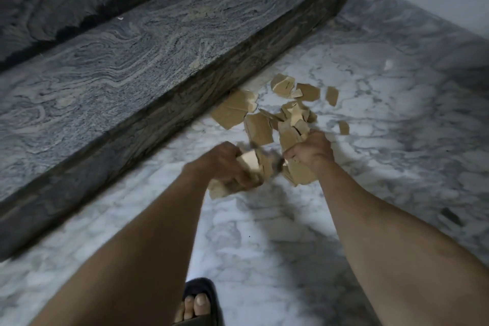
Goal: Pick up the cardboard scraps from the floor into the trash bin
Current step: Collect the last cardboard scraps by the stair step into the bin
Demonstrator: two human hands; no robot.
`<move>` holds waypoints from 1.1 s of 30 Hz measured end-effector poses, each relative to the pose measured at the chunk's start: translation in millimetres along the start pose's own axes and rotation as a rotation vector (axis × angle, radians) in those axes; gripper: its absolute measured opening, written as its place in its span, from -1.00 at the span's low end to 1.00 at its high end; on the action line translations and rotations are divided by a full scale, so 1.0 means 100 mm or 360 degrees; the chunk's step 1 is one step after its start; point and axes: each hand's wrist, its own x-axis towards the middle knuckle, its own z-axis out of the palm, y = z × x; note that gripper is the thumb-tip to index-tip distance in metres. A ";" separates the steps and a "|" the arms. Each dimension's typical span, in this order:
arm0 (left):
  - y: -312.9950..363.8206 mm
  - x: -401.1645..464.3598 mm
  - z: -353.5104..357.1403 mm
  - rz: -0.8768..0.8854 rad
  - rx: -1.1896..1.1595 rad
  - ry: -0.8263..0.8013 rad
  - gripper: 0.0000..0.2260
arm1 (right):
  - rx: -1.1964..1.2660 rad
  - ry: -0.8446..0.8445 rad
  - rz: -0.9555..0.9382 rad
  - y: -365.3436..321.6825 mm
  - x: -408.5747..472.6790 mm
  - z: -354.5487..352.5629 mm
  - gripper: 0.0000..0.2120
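Gathering step: the left hand and right hand, blurred but seemingly each clutching scraps, hover over the pile on the floor at twelve o'clock; no bin in view, so next means finding it.

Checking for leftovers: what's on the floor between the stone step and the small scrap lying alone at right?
In the head view, loose cardboard scraps lie there on marble floor.

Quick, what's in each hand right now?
Left hand: fingers curled round a bunch of cardboard scraps.
Right hand: gripping more cardboard pieces.
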 end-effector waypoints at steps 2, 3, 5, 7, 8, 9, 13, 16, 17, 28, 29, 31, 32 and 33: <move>-0.03 -0.04 0.33 0.0043 0.0226 0.0083 -0.33 | -0.0008 0.0011 -0.0005 0.03 0.03 0.04 -0.49; -0.04 -0.05 0.45 0.0105 0.0339 0.0143 -0.34 | -0.0024 0.0009 -0.0017 0.04 0.04 0.04 -0.48; -0.05 -0.05 0.57 0.0191 0.0478 0.0265 -0.41 | -0.0087 0.0005 -0.0058 0.06 0.06 0.04 -0.47; -0.04 -0.07 0.59 0.0179 0.0430 0.0327 -0.44 | -0.0155 -0.0044 -0.0089 0.06 0.06 0.00 -0.48; -0.06 -0.07 0.59 0.0151 0.0370 0.0345 -0.44 | -0.0198 -0.0138 -0.0096 0.06 0.06 -0.03 -0.48; -0.06 -0.06 0.60 0.0146 0.0317 0.0360 -0.44 | -0.0264 -0.0279 -0.0089 0.04 0.06 -0.07 -0.48; -0.09 -0.13 0.60 0.0116 0.0122 0.0363 -0.46 | -0.0533 -0.0679 0.0029 0.01 0.03 -0.28 -0.28; -0.23 -0.04 0.48 -0.0038 -0.0367 0.0389 -0.39 | -0.0254 -0.0509 -0.0040 0.03 0.07 -0.33 -0.23; -0.25 -0.01 0.43 -0.0088 -0.0559 0.0421 -0.32 | -0.0200 -0.0506 -0.0050 0.06 0.07 -0.29 -0.21; 0.57 0.96 0.08 -0.0093 -0.0542 0.0616 -0.57 | -0.0859 -0.0079 -0.0473 0.24 -0.09 0.37 -0.41; 0.66 1.01 0.10 -0.0151 -0.0224 0.0584 -0.49 | -0.0848 -0.0085 -0.0459 0.25 -0.08 0.38 -0.47; 0.79 1.09 0.16 -0.0198 0.0134 0.0489 -0.34 | -0.0800 -0.0128 -0.0423 0.27 -0.06 0.37 -0.51; 0.83 1.13 0.19 -0.0178 0.0227 0.0484 -0.32 | -0.0758 -0.0183 -0.0392 0.29 -0.03 0.34 -0.48; 0.86 1.16 0.21 -0.0154 0.0298 0.0488 -0.33 | -0.0718 -0.0264 -0.0368 0.30 0.02 0.29 -0.45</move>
